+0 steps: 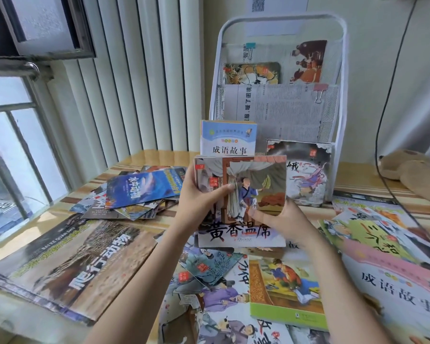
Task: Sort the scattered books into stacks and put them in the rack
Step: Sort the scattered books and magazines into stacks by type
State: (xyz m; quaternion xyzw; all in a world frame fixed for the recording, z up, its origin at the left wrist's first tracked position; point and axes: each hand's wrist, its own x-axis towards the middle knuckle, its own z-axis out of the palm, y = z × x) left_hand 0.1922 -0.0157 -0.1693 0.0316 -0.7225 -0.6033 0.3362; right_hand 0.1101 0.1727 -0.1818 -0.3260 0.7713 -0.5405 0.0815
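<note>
Grey-covered book (242, 234) titled 黄香温席, both hands (199, 202) gripping.

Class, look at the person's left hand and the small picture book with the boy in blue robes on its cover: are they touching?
Touching. The head view shows the left hand gripping the small picture book at its left edge, thumb pressed flat across the cover.
</note>
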